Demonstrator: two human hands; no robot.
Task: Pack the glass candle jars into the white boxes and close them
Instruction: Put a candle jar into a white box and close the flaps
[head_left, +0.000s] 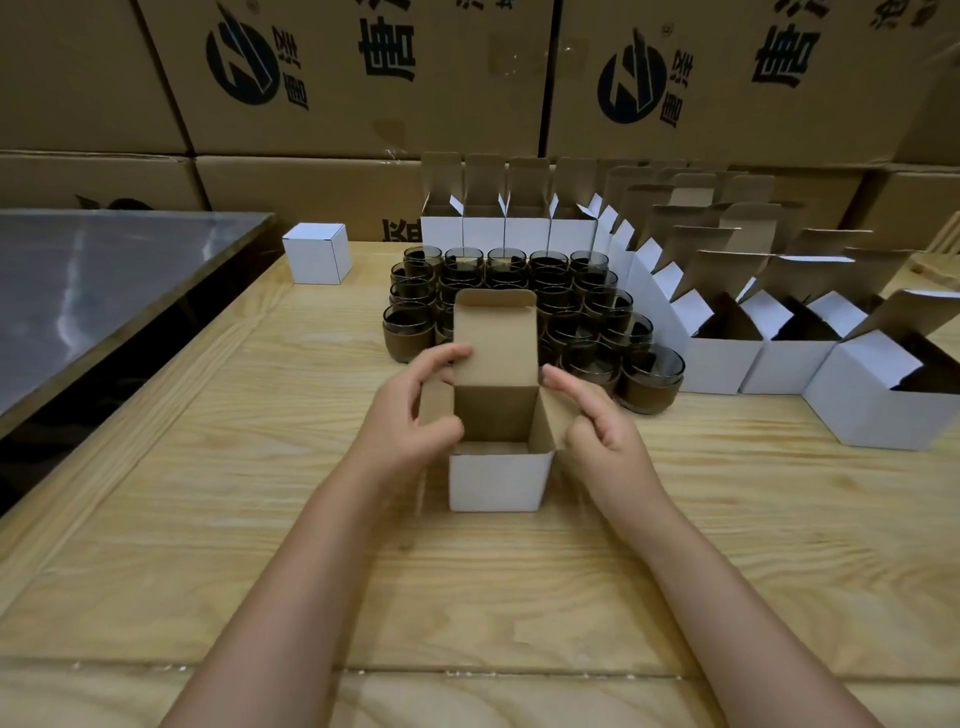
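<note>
An open white box (497, 480) stands on the wooden table in front of me, its brown lid flap upright. My left hand (415, 410) holds the box's left side flap between thumb and fingers. My right hand (592, 421) pinches the right side flap. The inside of the box looks empty. Behind it stands a block of several dark glass candle jars (652, 376). Rows of open white boxes (719, 364) line the back and right.
A closed white box (317, 253) sits at the back left. A dark glossy panel (88, 291) lies along the left edge of the wooden table (260, 519). Large brown cartons (363, 78) are stacked behind.
</note>
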